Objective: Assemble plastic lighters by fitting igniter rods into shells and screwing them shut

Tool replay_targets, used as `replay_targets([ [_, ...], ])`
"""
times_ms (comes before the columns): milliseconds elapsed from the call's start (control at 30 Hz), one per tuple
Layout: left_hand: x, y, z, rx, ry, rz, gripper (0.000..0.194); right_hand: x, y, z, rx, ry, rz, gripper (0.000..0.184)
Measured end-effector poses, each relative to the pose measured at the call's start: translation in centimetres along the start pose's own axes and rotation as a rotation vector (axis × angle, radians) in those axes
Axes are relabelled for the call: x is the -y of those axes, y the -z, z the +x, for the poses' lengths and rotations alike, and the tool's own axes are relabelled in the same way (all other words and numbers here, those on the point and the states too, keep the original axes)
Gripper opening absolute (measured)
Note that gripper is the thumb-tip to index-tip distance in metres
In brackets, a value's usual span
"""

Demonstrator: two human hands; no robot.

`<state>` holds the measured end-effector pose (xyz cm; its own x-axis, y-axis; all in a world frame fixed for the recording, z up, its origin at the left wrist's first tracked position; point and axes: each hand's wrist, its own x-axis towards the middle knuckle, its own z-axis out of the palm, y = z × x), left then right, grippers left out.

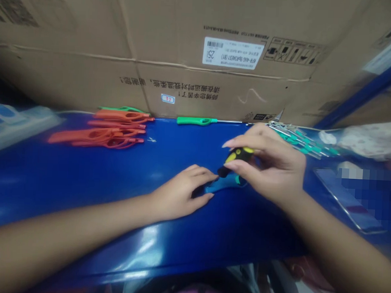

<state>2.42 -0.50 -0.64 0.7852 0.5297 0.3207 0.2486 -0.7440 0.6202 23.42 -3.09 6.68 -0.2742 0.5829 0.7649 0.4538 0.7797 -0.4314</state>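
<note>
My right hand [270, 161] is closed around a black and yellow screwdriver [237, 159], thumb below and fingers above. The tool slants down to the left, its lower end just above a blue lighter body [224, 183]. That body lies on the blue table and has a green part at its right end. At its left end, my left hand [188, 190] is closed on it between thumb and fingers; part of it is hidden there. Beyond the hands lies a green lighter [193, 120] with a long metal rod.
Several orange lighter bodies [97, 135] are piled at the back left. Metal rods with green parts [305, 141] lie at the back right. A phone [346, 200] rests on the right, a plastic bag [373, 138] behind it. A cardboard box [173, 71] walls off the back.
</note>
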Motion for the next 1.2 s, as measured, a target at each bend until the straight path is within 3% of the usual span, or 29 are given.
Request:
replay_targets([
  [67,0.01,0.0,-0.04,0.0,0.001,-0.003,0.037,0.03,0.03,-0.01,-0.039,0.055,-0.083,0.025],
  [200,-0.07,0.1,0.0,0.006,0.011,0.007,0.034,0.26,0.01,-0.17,0.125,-0.04,-0.007,0.035],
  [367,-0.1,0.13,0.04,0.009,0.008,0.002,0.033,0.53,-0.08,-0.2,-0.015,0.069,-0.087,0.03],
  [500,-0.08,0.11,-0.01,0.013,0.011,0.0,0.036,0.56,-0.02,-0.03,0.129,-0.048,0.063,0.034],
  [667,-0.04,0.11,-0.03,0.009,0.004,-0.006,0.038,0.09,-0.07,0.09,-0.041,0.058,-0.071,0.024],
  [833,-0.09,0.12,0.05,0.015,0.013,0.003,0.036,0.17,-0.18,0.07,0.176,-0.078,0.096,0.036],
  [967,-0.11,0.15,-0.04,0.022,0.014,0.005,0.039,0.11,-0.16,0.04,0.004,0.081,-0.05,0.026],
  [1133,-0.05,0.11,-0.03,0.013,0.002,0.008,0.036,0.11,-0.03,0.01,0.16,-0.025,0.062,0.033],
  [1200,-0.03,0.09,-0.01,0.014,0.003,0.007,0.036,0.16,0.0,0.06,0.09,0.01,0.042,0.025],
])
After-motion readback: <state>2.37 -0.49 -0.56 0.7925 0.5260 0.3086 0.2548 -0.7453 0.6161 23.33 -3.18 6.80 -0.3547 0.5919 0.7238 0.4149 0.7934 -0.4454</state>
